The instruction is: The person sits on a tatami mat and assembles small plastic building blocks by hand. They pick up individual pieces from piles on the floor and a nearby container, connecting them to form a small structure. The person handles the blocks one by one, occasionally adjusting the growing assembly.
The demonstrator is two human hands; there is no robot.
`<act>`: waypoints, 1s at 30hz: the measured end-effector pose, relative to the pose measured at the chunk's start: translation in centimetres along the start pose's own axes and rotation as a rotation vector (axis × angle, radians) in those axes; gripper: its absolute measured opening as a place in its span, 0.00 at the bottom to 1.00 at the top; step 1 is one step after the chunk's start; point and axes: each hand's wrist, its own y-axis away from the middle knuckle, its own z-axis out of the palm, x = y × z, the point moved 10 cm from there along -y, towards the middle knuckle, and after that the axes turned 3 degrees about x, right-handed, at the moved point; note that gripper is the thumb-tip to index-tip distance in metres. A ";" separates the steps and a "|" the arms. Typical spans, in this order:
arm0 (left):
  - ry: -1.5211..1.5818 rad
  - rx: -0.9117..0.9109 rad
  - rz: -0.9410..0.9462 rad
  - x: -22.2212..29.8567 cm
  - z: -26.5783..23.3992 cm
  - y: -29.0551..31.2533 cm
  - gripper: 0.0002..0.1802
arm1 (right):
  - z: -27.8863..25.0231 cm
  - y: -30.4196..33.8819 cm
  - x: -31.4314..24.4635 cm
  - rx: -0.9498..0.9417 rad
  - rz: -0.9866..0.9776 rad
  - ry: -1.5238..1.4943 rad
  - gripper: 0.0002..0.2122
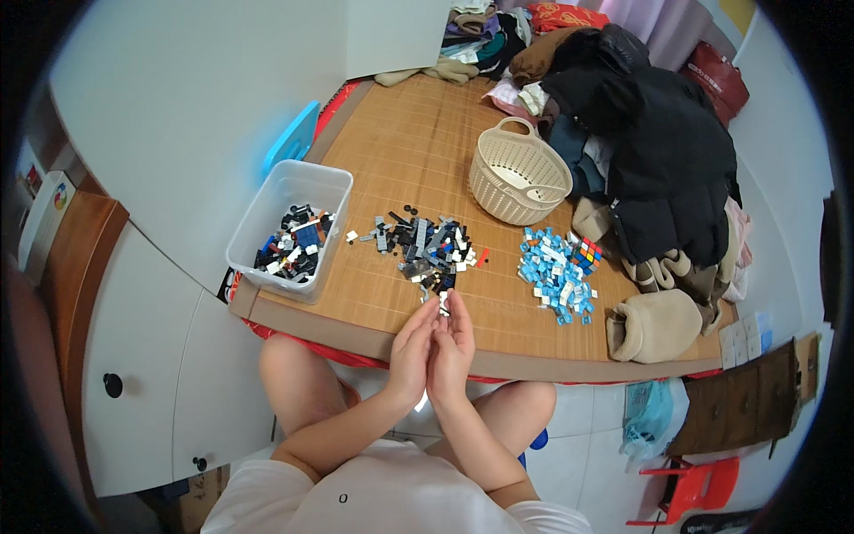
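My left hand [411, 358] and my right hand [452, 354] are pressed together side by side over the mat's near edge, fingers pointing away from me. A few small white and black building bricks [444, 303] show between the fingertips; how many lie deeper in the cupped hands is hidden. Just beyond them spreads a pile of black, grey and white bricks [421, 235]. To the left stands a clear plastic box [334, 191] partly filled with similar bricks. A heap of blue and white pieces [553, 274] lies to the right, with a colourful puzzle cube [586, 255] against it.
A beige woven-style plastic basket [489, 169] stands behind the blue heap. The blue lid [293, 141] leans behind the box. Dark and beige clothes [663, 160] are piled along the right of the bamboo mat [400, 142]. A red stool [698, 489] stands on the floor at lower right.
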 end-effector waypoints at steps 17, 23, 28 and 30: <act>0.060 0.165 0.408 17.4 -4.2 2.4 0.29 | 18.5 2.6 1.7 -0.410 0.096 0.061 0.22; 0.065 0.223 0.528 20.5 -6.7 3.1 0.29 | 22.0 3.5 3.2 -0.505 0.079 0.133 0.24; 0.069 0.284 0.638 21.7 -8.1 3.8 0.30 | 21.9 3.1 3.6 -0.525 0.017 0.186 0.26; 0.070 0.273 0.651 21.7 -8.0 3.8 0.30 | 21.5 2.9 3.3 -0.527 0.034 0.180 0.26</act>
